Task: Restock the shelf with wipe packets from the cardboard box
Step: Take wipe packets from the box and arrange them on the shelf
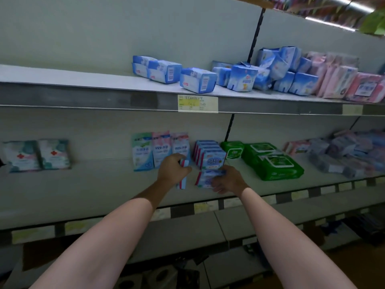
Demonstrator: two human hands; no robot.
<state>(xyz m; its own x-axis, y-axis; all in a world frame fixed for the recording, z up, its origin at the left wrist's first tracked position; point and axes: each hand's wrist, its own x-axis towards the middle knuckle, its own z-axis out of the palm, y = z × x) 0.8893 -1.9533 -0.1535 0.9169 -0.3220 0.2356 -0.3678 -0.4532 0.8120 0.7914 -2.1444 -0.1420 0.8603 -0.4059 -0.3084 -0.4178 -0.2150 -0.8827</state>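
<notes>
On shelf [104, 184], both hands [174, 171] [228, 180] grip wipe packets [205, 180].

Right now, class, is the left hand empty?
No: the left hand grips a wipe packet with pink and blue edges, held upright over the middle shelf.

Bare white middle shelf board [100, 184] lies open at centre left, between the two red-cross packets [36, 156] at far left and the upright pastel pouches [160, 150]. Right of centre, the standing row of blue-and-white packets [210, 156] and green wipe packs [270, 161] crowd the board.
</notes>
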